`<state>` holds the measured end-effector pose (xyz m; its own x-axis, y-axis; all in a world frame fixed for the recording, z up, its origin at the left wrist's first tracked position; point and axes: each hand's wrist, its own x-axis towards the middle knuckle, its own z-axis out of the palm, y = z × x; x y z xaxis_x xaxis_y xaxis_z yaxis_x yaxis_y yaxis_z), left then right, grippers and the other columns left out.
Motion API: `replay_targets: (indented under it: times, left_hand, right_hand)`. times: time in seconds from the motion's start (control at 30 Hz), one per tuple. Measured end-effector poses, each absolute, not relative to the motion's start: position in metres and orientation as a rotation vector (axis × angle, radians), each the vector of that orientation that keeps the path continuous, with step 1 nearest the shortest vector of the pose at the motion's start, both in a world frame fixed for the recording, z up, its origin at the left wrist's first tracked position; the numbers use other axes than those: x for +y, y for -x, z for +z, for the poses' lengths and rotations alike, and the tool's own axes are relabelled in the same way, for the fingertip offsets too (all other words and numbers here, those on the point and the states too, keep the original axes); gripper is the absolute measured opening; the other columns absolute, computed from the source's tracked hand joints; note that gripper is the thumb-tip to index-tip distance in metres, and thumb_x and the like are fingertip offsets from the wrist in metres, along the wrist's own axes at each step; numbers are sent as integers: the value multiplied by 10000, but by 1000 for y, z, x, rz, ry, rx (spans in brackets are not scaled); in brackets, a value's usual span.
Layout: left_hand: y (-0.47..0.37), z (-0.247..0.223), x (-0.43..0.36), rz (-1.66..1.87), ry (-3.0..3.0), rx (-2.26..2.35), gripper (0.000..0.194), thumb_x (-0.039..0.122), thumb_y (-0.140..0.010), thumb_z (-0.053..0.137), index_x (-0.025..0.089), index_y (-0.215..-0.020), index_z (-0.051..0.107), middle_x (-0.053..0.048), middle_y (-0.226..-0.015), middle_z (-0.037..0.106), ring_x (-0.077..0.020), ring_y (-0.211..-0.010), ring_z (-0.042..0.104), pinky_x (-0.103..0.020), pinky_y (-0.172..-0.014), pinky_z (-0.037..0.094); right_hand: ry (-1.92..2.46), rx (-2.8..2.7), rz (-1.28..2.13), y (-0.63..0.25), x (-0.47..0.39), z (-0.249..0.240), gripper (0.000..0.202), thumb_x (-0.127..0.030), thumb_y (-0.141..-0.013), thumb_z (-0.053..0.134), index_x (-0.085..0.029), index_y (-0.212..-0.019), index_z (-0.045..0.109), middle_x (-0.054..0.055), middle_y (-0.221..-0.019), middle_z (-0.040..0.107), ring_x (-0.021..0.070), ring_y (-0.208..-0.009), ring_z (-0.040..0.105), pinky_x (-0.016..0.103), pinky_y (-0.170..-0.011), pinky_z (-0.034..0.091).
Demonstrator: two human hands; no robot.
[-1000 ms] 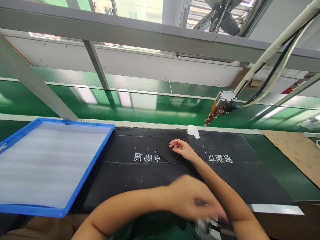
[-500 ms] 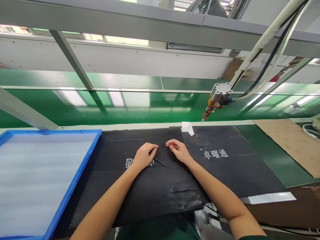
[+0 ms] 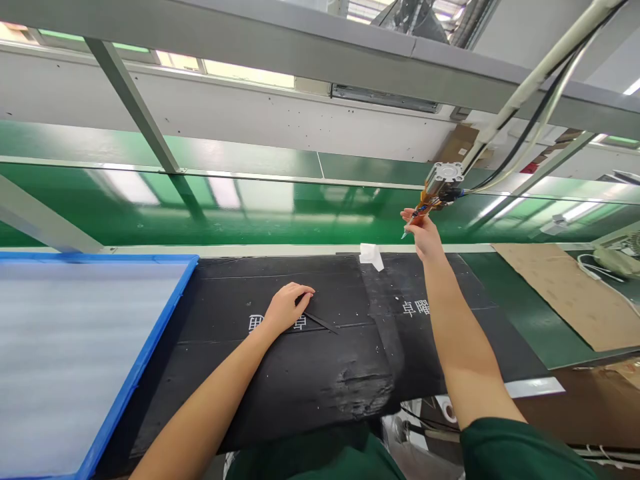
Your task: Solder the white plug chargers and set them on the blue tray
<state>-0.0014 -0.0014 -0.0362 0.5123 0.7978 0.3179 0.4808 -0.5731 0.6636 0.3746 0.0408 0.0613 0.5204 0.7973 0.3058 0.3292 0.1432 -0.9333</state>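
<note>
My left hand (image 3: 289, 308) rests over the black mat (image 3: 310, 387), thumb and fingertips pinched together; anything between them is too small to make out. A thin dark pointed strip (image 3: 323, 323) sticks out from beneath that hand and lies on the mat; whether the hand grips it I cannot tell. Farther forward and right, my right hand (image 3: 425, 237) is closed round the lower part of a hanging air tool (image 3: 434, 190). This tool has a silver cylinder on top, an orange body and a narrow pale tip pointing down toward the mat.
A blue-rimmed tray (image 3: 165, 327) with a white sheet stands at the left. White paper (image 3: 371, 255) lies at the mat's back edge. Brown cardboard (image 3: 575, 293) covers part of the right side. A thick hose (image 3: 530, 87) with cables runs up from the tool, and a grey beam (image 3: 300, 40) crosses overhead.
My right hand has left its place beside the left hand, reached forward and right, and taken hold of the hanging tool. The left hand has stayed almost still. The view has shifted slightly.
</note>
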Motion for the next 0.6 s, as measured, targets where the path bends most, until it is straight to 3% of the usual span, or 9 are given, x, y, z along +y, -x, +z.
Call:
replay_targets:
  times: [0.2,0.37,0.47,0.6]
  left_hand:
    - [3,-35,-3,834,-2194,1074,232,279,-904,499,232,-941,723,-43,-938,746,-196,-906,682,-324,-854,530]
    - [-5,-16,0,612,-2259,1254,210,290,-881,530,240,-927,728,-34,-846,747,-212,-831,685,-307,-782,515]
    - [-31,7,21,396,-2379,1337,202,276,-869,534,240,-878,733,-46,-782,730,-237,-784,679,-318,-748,502]
    - [-94,24,66,532,-2379,1224,252,234,-889,493,176,-989,717,-130,-1030,717,-303,-1018,643,-387,-890,483]
  right_hand:
    - [1497,-1281,520,-334,44,65,275,-405,-675,701,-206,-840,608,25,-812,666,192,-818,598,396,-834,482]
    - [1486,-1402,586,-311,33,71,341,-509,-699,716,-202,-796,604,-1,-721,616,179,-759,568,395,-839,472]
    - [1524,-1549,669,-312,18,81,342,-517,-748,678,-192,-839,624,28,-787,659,201,-798,601,425,-865,471]
    - [1590,-1738,664,-325,-4,94,292,-462,-818,614,-191,-914,666,72,-954,716,245,-918,642,456,-917,473]
